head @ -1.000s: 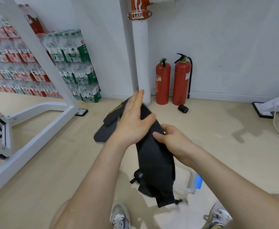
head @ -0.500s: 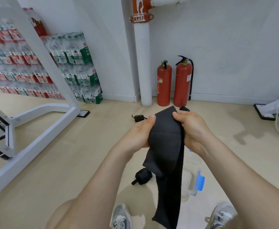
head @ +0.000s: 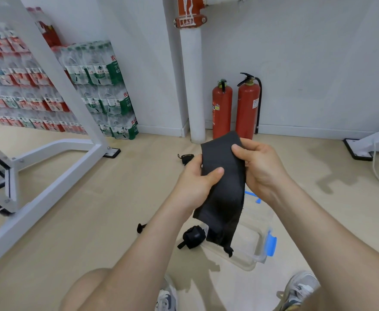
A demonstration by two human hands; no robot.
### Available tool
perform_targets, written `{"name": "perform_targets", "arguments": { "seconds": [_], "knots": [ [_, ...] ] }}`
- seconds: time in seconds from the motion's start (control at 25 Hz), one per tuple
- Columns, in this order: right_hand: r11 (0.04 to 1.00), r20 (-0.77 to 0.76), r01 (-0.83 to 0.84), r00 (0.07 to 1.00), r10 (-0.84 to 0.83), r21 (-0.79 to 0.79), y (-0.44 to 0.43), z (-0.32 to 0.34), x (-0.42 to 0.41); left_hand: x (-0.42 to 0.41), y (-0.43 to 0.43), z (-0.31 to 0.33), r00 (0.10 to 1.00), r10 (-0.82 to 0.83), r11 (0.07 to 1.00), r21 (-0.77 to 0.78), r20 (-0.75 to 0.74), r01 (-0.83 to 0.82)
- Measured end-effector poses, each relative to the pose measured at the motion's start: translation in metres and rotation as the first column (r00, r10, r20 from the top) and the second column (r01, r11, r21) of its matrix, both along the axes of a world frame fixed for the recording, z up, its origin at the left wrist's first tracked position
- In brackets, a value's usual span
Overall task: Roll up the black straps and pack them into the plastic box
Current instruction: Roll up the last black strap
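A wide black strap [head: 225,187] hangs in front of me, its top end held up between both hands. My left hand [head: 195,180] pinches its left edge with the thumb across the front. My right hand [head: 259,167] grips the right edge near the top. The strap's lower end dangles over a clear plastic box [head: 251,243] with blue latches on the floor. A rolled black strap [head: 193,237] lies at the box's left side. Another black strap [head: 185,157] lies farther off on the floor.
Two red fire extinguishers [head: 234,108] stand by a white pipe [head: 195,86] at the wall. Stacked packs of bottled water [head: 98,90] fill the left corner. A white machine frame [head: 49,153] crosses the left floor. My shoes [head: 300,288] are at the bottom.
The strap's top end has shifted up and slightly right with both hands. My left thumb now lies across the strap's front, and the hanging tail sits higher over the box.
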State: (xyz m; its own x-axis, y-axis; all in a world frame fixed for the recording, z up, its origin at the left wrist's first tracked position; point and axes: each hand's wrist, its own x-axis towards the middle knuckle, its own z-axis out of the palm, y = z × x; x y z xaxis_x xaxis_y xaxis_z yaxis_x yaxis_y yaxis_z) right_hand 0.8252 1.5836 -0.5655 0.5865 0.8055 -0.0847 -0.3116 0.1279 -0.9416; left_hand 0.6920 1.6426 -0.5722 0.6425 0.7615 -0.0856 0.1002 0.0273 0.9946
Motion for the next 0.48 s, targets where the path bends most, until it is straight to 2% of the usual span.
{"name": "perform_targets", "arguments": {
  "seconds": [0.08, 0.12, 0.2, 0.28, 0.36, 0.48],
  "knots": [
    [0.989, 0.189, -0.107, 0.974, 0.125, -0.103, -0.002, -0.002, -0.002, 0.003, 0.002, -0.001, 0.992, 0.120, 0.992, 0.035, 0.046, -0.122],
    [0.964, 0.305, -0.185, 0.922, 0.237, -0.191, -0.004, -0.004, -0.007, 0.003, 0.006, 0.000, 0.981, 0.182, 0.983, 0.024, 0.073, -0.184],
    [0.903, 0.426, -0.272, 0.811, 0.401, -0.332, -0.006, -0.012, -0.020, 0.002, 0.017, 0.003, 0.957, 0.276, 0.961, -0.005, 0.090, -0.277],
    [0.910, 0.492, -0.229, 0.782, 0.384, -0.346, -0.003, -0.019, -0.028, -0.001, 0.025, 0.006, 0.954, 0.288, 0.957, -0.063, 0.086, -0.284],
    [0.952, 0.485, -0.160, 0.831, 0.272, -0.260, -0.001, -0.019, -0.028, -0.004, 0.023, 0.010, 0.972, 0.220, 0.969, -0.130, 0.078, -0.209],
    [0.986, 0.435, -0.064, 0.891, 0.126, -0.154, -0.001, -0.012, -0.023, -0.004, 0.012, 0.006, 0.996, 0.066, 0.988, -0.135, -0.066, -0.074]
  ]
}}
